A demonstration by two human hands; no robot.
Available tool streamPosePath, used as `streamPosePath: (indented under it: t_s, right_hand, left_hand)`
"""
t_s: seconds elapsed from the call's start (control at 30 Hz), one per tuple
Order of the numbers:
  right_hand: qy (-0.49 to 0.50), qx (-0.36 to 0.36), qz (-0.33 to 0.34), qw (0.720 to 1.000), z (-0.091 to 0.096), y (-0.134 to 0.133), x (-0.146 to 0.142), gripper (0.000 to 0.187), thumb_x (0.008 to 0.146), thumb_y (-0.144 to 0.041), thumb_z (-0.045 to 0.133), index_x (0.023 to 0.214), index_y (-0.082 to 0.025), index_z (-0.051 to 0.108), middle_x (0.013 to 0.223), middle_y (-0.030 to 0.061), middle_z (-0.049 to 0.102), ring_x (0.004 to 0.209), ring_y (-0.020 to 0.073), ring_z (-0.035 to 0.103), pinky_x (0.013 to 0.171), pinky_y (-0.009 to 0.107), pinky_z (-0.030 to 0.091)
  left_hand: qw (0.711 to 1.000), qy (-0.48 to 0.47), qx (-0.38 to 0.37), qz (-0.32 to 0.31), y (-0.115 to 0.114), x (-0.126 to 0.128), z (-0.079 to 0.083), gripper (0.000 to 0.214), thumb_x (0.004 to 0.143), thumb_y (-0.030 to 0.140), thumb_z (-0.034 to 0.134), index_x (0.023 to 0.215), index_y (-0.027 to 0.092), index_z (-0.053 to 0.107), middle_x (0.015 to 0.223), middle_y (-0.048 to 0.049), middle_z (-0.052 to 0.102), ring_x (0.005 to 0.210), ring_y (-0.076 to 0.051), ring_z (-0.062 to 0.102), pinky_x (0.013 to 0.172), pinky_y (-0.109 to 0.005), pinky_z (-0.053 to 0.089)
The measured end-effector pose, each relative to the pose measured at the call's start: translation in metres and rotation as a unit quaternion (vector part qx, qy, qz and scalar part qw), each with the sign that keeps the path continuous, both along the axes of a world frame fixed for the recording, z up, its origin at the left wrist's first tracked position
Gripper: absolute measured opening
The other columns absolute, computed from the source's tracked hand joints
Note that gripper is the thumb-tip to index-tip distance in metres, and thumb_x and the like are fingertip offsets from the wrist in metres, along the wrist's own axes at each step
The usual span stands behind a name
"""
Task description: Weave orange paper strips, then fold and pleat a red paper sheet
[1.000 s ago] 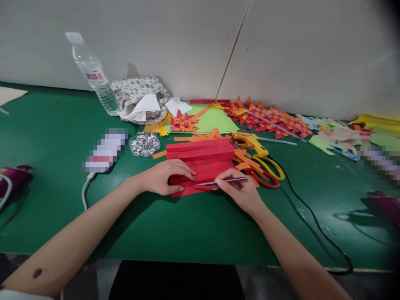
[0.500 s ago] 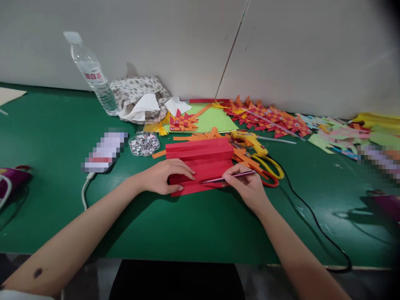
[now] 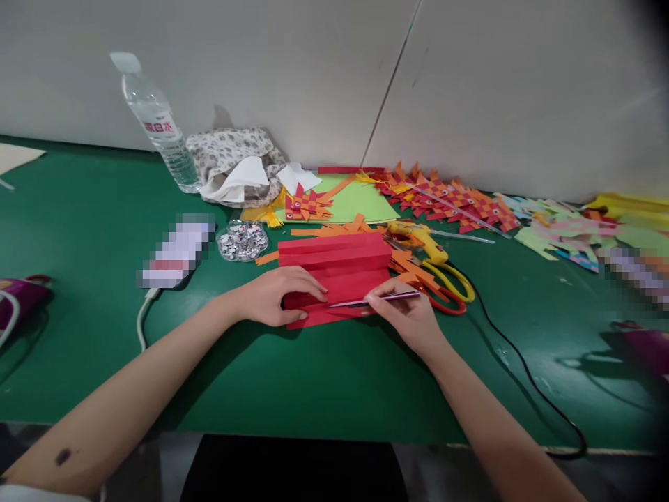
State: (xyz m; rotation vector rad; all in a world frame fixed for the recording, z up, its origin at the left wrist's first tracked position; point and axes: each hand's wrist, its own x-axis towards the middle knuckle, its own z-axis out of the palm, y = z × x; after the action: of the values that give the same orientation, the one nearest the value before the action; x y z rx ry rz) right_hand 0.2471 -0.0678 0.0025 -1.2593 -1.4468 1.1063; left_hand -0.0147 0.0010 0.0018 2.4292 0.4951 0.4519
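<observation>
A red sheet of paper [image 3: 345, 279] with several crosswise creases lies on the green table in front of me. My left hand [image 3: 277, 296] rests on its left part, fingers spread and thumb apart near the lower edge. In my right hand [image 3: 405, 314] is a slim, pointed, pen-like tool [image 3: 397, 296], pinched between thumb and fingers. Its tip lies low over the sheet, close to my left fingers; I cannot tell its exact kind. Orange paper strips [image 3: 418, 268] stick out from behind and beside the sheet.
Right of the sheet are a yellow glue gun [image 3: 431, 247] with a black cord and scissors [image 3: 454, 282]. Woven paper fish [image 3: 454, 199] are piled behind. Leftward are a container of googly eyes [image 3: 243, 240], a phone [image 3: 180, 251] on a cable and a water bottle [image 3: 162, 129].
My right hand has slid slightly left with the tool, whose tip is now nearer my left fingers. My left hand has stayed on the sheet.
</observation>
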Motion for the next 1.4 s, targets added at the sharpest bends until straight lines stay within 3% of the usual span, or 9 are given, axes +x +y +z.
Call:
streamPosePath:
  t_s: [0.27,0.7,1.03,1.4]
  right_hand:
    - [-0.019,-0.016,0.019,0.999,-0.002,0.000,-0.001,0.018,0.078,-0.037,0.070,0.074,-0.020,0.063,0.069,0.0006,0.064,0.065,0.0154,0.065,0.061,0.026,0.050]
    - [0.026,0.027,-0.059,0.998,-0.002,0.005,0.008,0.025,0.072,-0.041,0.075,0.067,-0.020,0.061,0.061,-0.0015,0.062,0.052,0.0128,0.063,0.054,0.025,0.052]
    - [-0.017,-0.035,0.027,0.999,0.001,0.000,-0.004,0.021,0.077,-0.040,0.071,0.074,-0.020,0.063,0.068,0.0012,0.067,0.066,0.0164,0.068,0.063,0.026,0.053]
    - [-0.026,0.020,-0.027,0.999,0.001,0.005,0.006,0.026,0.073,-0.042,0.073,0.069,-0.019,0.060,0.064,-0.0003,0.059,0.058,0.0130,0.056,0.055,0.025,0.046]
  left_hand:
    - [1.000,-0.005,0.003,-0.001,0.000,0.000,0.000,0.036,0.078,0.017,0.063,0.114,0.021,0.064,0.121,-0.0077,0.065,0.114,-0.024,0.057,0.098,-0.040,0.045]
    - [1.000,0.003,0.002,0.000,0.000,0.000,-0.002,0.035,0.079,0.018,0.063,0.114,0.021,0.064,0.124,-0.0068,0.063,0.115,-0.023,0.056,0.099,-0.039,0.045]
    - [1.000,-0.005,0.003,0.002,0.000,0.000,0.000,0.036,0.078,0.019,0.063,0.115,0.021,0.064,0.122,-0.0078,0.064,0.114,-0.024,0.057,0.099,-0.040,0.045]
    - [1.000,0.001,-0.001,0.003,0.000,-0.001,-0.001,0.036,0.079,0.019,0.063,0.114,0.022,0.064,0.123,-0.0071,0.064,0.114,-0.024,0.056,0.099,-0.040,0.044]
